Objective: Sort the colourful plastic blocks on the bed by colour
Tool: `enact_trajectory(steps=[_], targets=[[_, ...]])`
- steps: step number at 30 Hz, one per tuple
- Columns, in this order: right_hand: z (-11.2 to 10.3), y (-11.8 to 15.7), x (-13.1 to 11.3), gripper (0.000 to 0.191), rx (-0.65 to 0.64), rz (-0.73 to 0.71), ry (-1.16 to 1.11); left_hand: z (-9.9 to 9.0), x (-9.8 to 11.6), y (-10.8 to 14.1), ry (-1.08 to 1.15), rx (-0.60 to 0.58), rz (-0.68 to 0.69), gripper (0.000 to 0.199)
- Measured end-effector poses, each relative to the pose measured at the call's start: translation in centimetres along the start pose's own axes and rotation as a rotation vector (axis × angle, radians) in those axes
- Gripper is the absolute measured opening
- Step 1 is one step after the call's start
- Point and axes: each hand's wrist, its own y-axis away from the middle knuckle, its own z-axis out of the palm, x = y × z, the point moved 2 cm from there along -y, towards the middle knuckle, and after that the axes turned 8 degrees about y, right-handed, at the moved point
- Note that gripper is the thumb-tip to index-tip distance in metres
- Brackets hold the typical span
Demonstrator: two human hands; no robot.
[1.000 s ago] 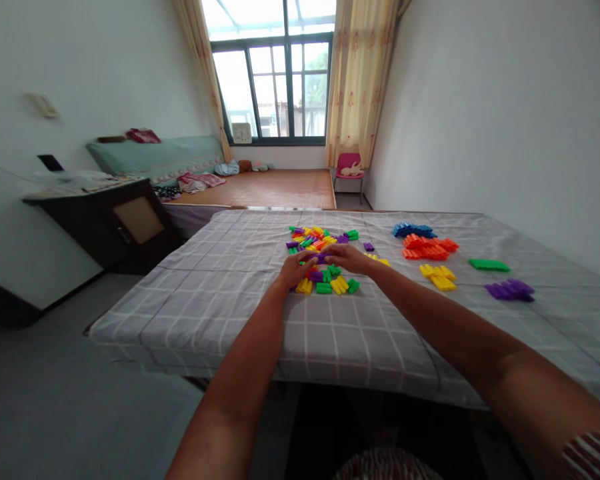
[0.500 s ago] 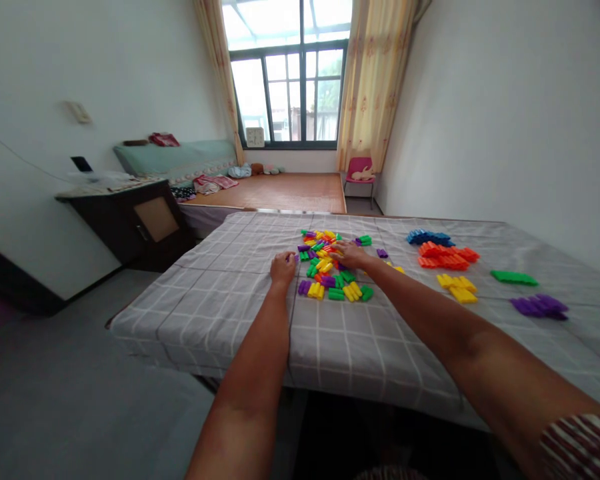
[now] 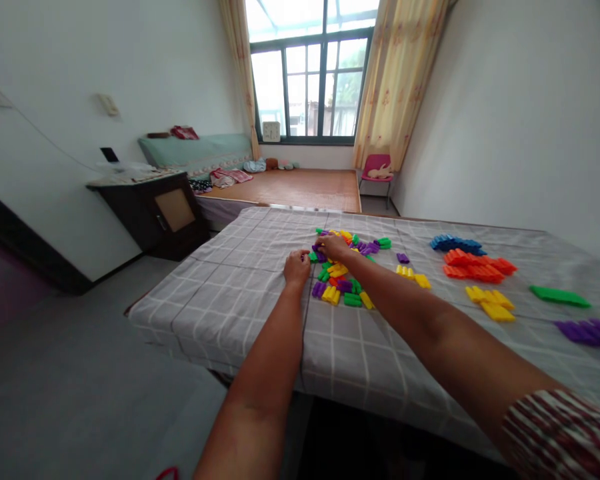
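Observation:
A loose pile of small plastic toy blocks (image 3: 337,270) in yellow, green, purple and orange lies on the checked cloth. At its left edge, my left hand (image 3: 297,268) rests with curled fingers, a bit of purple block showing at the fingertips. My right hand (image 3: 334,247) reaches over the pile from the right, its fingers bent down and closed around a purple block (image 3: 321,253); the fingertips are partly hidden. A small gap separates the two hands. My right forearm covers part of the pile's right side.
On the right of the cloth-covered table (image 3: 220,280) lie blue blocks (image 3: 457,245), orange blocks (image 3: 480,267), yellow blocks (image 3: 490,303), a green strip (image 3: 560,296) and purple blocks (image 3: 590,332). Yellow blocks (image 3: 413,275) and one purple block (image 3: 403,258) lie nearer the pile.
My right hand has moved left across the pile, from the orange blocks to a purple one beside my left hand. The left hand stays at the pile's edge. The camera view has turned slightly left.

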Motion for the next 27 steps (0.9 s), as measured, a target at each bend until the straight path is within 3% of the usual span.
enact_trajectory(steps=[2,5,8,11,14,18,22,25,27], targets=[[-1.0,0.6,-0.1,0.022,0.057,0.085,-0.092,0.0,0.0,0.0,0.004,0.002,-0.003,0.03],[-3.3,3.2,0.4,0.024,0.106,0.184,-0.537,0.1,-0.1,-0.1,0.001,-0.003,-0.013,0.03],[-5.3,7.4,1.3,0.03,0.011,0.253,-0.983,0.0,-0.1,-0.3,-0.01,-0.01,-0.015,0.03],[-7.1,12.3,3.2,0.032,0.006,0.366,-1.148,-0.3,0.0,-0.5,-0.015,-0.024,-0.006,0.031],[-8.6,17.4,6.0,0.032,0.116,0.514,-1.081,-0.5,0.2,-0.5,-0.045,-0.047,0.019,0.032],[-9.7,24.5,9.1,0.038,0.175,0.59,-0.778,-0.7,0.6,-0.6,-0.087,-0.058,0.033,0.032],[-10.1,30.2,10.2,0.053,0.04,0.438,-0.536,-0.9,0.9,-0.8,-0.156,-0.082,0.022,0.034],[-10.1,32.8,9.9,0.061,-0.088,0.279,-0.394,-1.0,1.0,-1.0,-0.197,-0.099,0.022,0.037],[-9.9,33.8,9.7,0.062,-0.127,0.276,-0.298,-1.1,1.1,-1.0,-0.212,-0.106,0.019,0.038]])
